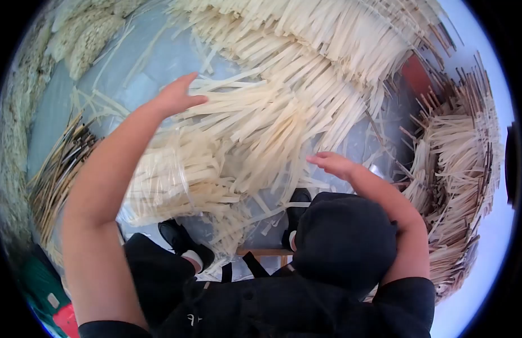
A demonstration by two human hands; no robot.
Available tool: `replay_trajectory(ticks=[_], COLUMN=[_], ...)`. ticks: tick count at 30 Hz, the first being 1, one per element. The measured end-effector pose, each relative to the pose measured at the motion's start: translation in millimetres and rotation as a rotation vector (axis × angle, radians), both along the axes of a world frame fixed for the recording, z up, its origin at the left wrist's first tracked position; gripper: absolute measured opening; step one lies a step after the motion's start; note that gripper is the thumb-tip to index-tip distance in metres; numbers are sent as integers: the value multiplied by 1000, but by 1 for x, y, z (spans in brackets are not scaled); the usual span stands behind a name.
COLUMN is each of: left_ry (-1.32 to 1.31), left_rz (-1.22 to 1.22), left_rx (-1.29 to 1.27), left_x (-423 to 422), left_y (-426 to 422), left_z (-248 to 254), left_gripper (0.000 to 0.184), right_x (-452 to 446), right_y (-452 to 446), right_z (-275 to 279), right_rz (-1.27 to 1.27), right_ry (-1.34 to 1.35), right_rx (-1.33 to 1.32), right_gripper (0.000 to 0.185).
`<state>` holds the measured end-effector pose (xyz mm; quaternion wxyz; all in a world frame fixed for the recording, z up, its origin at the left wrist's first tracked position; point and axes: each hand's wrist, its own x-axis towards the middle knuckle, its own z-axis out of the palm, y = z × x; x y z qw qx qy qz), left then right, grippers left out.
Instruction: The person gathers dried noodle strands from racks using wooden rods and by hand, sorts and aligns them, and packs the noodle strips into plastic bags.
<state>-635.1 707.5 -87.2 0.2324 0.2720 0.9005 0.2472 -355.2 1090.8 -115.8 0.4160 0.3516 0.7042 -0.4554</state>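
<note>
My left hand [179,97] is stretched forward with thumb and fingers apart, at the left ends of a loose heap of pale, flat, dry strips [261,115]. No object shows between its fingers. My right hand [331,163] hovers or rests by the heap's lower right side, fingers extended; whether it touches the strips I cannot tell. Between my arms lies a pale bundle of similar strips [159,183], with clear plastic around its left part. Some strips near the middle look blurred.
Large layered rows of strips [312,31] fill the far side. Thin brown sticks [61,174] lie at left. More strips with stick ends [458,158] are stacked at right. Two black shoes [179,242] stand near a wooden stool edge [266,252]. Loose strips litter the plastic-covered floor.
</note>
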Motion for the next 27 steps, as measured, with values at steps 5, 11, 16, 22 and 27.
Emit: replay_trajectory(ticks=[5, 11, 16, 22, 27], left_ry=[-20, -83, -290, -825, -820], left_rz=[-140, -96, -289, -241, -291], left_rx=[-132, -294, -459, -268, -154], left_x=[-16, -25, -24, -4, 32], left_y=[96, 125, 147, 159, 169], left_z=[-68, -147, -114, -105, -93], left_gripper=[110, 123, 117, 110, 96], right_x=[-10, -23, -33, -42, -51], right_y=[-21, -30, -50, -52, -51], right_z=[-33, -69, -69, -73, -67], right_rz=[-150, -386, -583, -629, -598], right_ry=[70, 96, 165, 250, 156], right_rx=[-58, -290, -422, -495, -768], right_gripper=[116, 117, 115, 96, 81])
